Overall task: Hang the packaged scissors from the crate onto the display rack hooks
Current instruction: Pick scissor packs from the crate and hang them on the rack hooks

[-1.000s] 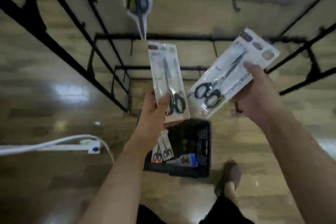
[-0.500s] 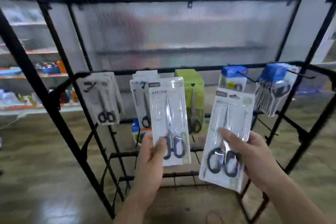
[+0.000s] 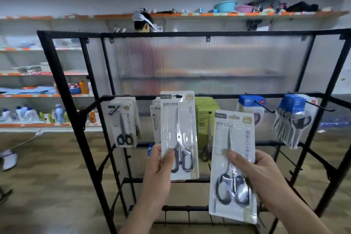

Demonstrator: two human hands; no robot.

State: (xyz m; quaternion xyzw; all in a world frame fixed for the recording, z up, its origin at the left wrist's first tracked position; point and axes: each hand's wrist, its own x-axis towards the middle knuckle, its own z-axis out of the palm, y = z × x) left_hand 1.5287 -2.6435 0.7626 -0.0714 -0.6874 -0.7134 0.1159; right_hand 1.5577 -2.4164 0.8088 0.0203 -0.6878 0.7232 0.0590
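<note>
Packaged scissors are in both hands, held up in front of the display rack. The rack's black frame spans nearly the whole view, with wooden floor open to its left. A ribbed translucent panel fills the upper half down to the top crossbar.

Stock hangs in a row from that crossbar. A white pack hangs at the left, green packs in the middle, blue-topped packs right of them, and a fanned bunch at the far right. Hooks jut forward past the blue-topped stock.

The left pack stands upright, its top edge level with the crossbar. It covers another hanging stack, and whether it touches a hook cannot be told. A clear gap separates it from the white pack.

The right pack sits lower and nearer, tilted slightly, with a narrow strip of free space between the two. The left hand pinches its pack at the lower left edge, thumb on the front. The right hand grips its pack at the right edge, thumb across the front.
</note>
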